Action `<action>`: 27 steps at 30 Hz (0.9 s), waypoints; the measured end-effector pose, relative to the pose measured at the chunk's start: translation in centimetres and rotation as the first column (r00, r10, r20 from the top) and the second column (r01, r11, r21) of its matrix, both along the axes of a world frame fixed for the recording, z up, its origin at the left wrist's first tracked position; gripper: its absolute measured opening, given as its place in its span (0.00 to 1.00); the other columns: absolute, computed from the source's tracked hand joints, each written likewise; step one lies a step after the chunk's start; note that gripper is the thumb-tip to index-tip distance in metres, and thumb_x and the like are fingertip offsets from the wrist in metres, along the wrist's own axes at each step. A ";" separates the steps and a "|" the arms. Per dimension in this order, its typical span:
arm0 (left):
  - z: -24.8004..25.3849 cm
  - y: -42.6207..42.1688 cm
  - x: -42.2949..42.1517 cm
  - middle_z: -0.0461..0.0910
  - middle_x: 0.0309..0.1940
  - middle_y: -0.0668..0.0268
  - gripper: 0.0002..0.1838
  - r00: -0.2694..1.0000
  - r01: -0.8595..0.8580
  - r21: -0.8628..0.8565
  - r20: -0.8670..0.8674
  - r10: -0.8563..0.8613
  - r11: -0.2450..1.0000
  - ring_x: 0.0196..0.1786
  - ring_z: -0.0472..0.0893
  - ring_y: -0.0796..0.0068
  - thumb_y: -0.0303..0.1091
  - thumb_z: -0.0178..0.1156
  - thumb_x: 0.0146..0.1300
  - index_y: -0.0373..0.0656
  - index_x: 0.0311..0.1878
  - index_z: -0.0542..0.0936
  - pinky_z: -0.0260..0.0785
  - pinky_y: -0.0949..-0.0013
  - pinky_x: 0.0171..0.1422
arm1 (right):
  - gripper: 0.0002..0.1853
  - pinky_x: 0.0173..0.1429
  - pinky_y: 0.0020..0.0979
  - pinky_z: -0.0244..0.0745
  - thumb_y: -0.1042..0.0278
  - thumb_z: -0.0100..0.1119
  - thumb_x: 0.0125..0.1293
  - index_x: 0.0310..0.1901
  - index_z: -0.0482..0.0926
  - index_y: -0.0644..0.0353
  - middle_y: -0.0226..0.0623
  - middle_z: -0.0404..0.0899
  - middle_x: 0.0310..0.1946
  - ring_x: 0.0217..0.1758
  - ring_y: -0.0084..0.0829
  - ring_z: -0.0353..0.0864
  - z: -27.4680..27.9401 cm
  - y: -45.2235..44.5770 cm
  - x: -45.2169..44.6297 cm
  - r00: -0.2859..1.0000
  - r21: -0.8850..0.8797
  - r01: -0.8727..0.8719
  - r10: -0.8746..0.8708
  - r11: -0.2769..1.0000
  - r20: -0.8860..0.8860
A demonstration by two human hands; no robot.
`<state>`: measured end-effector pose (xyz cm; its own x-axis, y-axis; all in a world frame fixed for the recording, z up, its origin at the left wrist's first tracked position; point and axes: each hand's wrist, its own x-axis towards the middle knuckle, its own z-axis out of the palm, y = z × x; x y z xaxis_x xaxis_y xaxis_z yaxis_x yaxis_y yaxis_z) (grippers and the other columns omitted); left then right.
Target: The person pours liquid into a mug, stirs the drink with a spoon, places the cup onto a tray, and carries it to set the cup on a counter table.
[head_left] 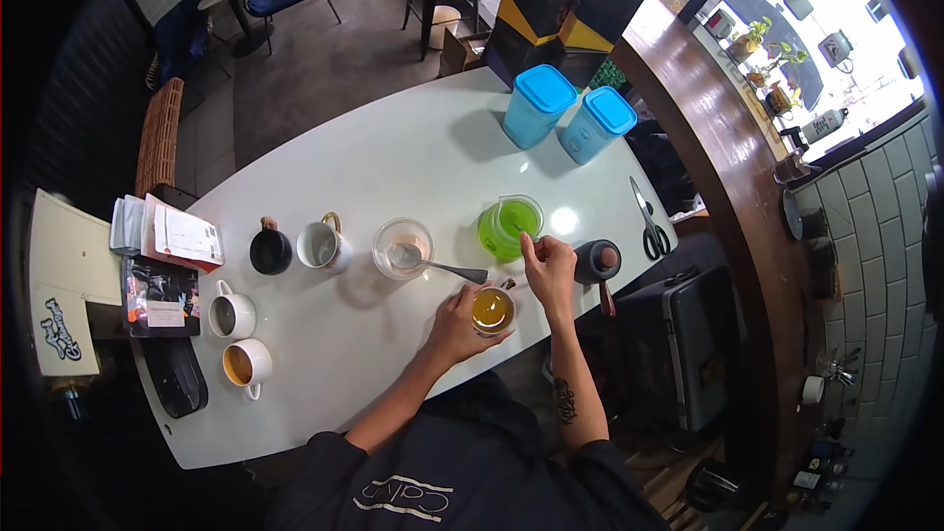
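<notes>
Presently, I have the left hand (457, 324) curled around a cup (492, 313) of yellow liquid, its fingers closed against the side. My right hand (551, 270) is narrow, thumb and fingers drawn together at the near rim of a clear jug (509, 226) of green liquid; I can't tell whether anything thin sits in that pinch. Beyond the left hand, and a little to its left, a spoon (447, 267) leans in a clear bowl (380, 248), its dark handle reaching out toward the cup. Just right of the right hand stands a dark pot (588, 264), with scissors (652, 226) farther right. Well past both hands, two blue-lidded tubs (539, 108) stand on the white table (324, 354).
</notes>
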<state>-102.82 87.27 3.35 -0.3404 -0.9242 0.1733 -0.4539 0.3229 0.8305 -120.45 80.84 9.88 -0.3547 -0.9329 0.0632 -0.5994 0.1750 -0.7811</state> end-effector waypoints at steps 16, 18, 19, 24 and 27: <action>-1.0 -0.3 0.0 0.82 0.47 0.55 0.44 0.999 -0.008 -0.072 -0.053 0.004 0.997 0.44 0.82 0.52 0.48 0.83 0.40 0.37 0.59 0.75 0.75 0.52 0.52 | 0.17 0.23 0.39 0.54 0.73 0.57 0.72 0.24 0.67 0.68 0.46 0.65 0.13 0.13 0.37 0.62 4.1 4.4 2.1 0.976 -0.269 -0.012 -0.048 0.963 -0.214; -0.9 -0.5 0.0 0.82 0.47 0.55 0.44 0.999 -0.006 -0.078 -0.052 0.002 0.997 0.45 0.82 0.51 0.48 0.83 0.40 0.38 0.59 0.75 0.75 0.52 0.52 | 0.16 0.23 0.37 0.56 0.73 0.56 0.73 0.25 0.68 0.67 0.43 0.68 0.14 0.13 0.35 0.65 3.4 4.9 1.7 0.974 -0.246 0.005 -0.061 0.969 -0.220; -0.6 -0.3 0.1 0.82 0.50 0.56 0.44 1.000 0.008 0.006 0.004 -0.008 1.000 0.48 0.82 0.50 0.47 0.83 0.40 0.38 0.60 0.75 0.75 0.52 0.54 | 0.16 0.23 0.36 0.58 0.73 0.56 0.74 0.25 0.68 0.67 0.42 0.69 0.14 0.14 0.33 0.67 2.8 4.9 1.4 0.980 -0.237 0.034 -0.078 0.971 -0.181; -0.2 -0.5 -0.1 0.80 0.56 0.55 0.46 0.999 0.015 -0.044 -0.047 -0.017 0.999 0.52 0.82 0.49 0.45 0.84 0.40 0.40 0.61 0.72 0.75 0.52 0.57 | 0.14 0.25 0.41 0.59 0.75 0.56 0.72 0.27 0.70 0.68 0.46 0.69 0.15 0.16 0.40 0.70 3.1 5.6 0.8 0.994 -0.252 0.100 -0.107 0.962 -0.013; -0.3 -0.4 -0.4 0.80 0.55 0.55 0.45 0.999 -0.011 -0.037 -0.043 0.010 0.999 0.54 0.82 0.50 0.45 0.84 0.39 0.41 0.61 0.73 0.74 0.52 0.58 | 0.15 0.23 0.37 0.60 0.73 0.54 0.74 0.27 0.71 0.68 0.43 0.72 0.15 0.15 0.34 0.71 2.9 6.0 0.2 0.997 -0.280 0.075 -0.077 0.957 0.005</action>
